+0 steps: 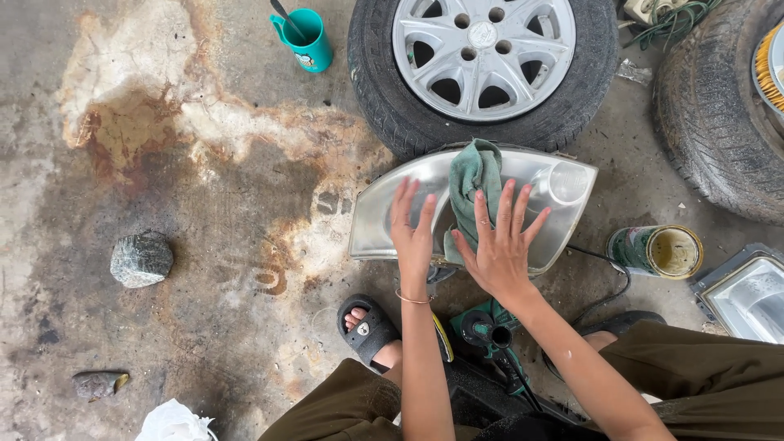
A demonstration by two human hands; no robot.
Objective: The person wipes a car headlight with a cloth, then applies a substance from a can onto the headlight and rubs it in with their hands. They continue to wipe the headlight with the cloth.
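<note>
At lower centre of the frame a green power tool (490,331) lay between the person's legs. Just above it, the left hand (412,237) lay flat with fingers spread on the headlight lens (531,184), gripping nothing; the right hand (500,249) pressed a soft green cloth (474,175) against it, open-palmed. The lens looked light, rigid, slick and scratch-prone, best held by its rims. Beyond stood a wheel (482,61).

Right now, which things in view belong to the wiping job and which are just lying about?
In use:
- headlight lens, steadied by the left hand
- green cloth, pressed down by the right hand

Lying about:
- wheel
- teal cup
- open can
- stone
- power tool by the feet
- second lamp
</note>
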